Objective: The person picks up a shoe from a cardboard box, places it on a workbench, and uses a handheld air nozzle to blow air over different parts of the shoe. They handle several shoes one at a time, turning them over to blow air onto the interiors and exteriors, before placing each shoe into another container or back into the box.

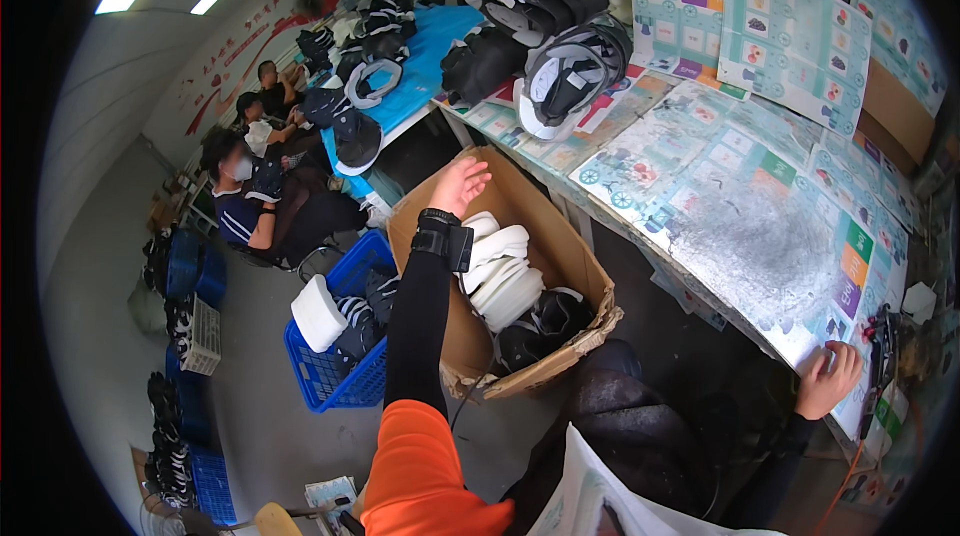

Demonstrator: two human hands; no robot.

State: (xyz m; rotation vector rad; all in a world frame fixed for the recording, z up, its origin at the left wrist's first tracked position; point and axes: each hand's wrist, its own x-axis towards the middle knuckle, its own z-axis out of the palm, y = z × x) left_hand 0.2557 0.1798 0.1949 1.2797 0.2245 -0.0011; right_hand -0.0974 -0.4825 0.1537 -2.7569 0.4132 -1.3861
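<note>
Left hand [461, 184], fingers spread and holding nothing, reaches over the open cardboard box [570, 256] at frame centre; right hand [828, 380] rests flat on the table [760, 236] edge, lower right.

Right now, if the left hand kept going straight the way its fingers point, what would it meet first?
Probably the far rim of the open brown cardboard box, just beyond the left hand; then the paper-covered table edge. Depth is uncertain.

Brown cardboard box [560, 256], white and black caps [505, 281], blue basket [330, 376].
</note>
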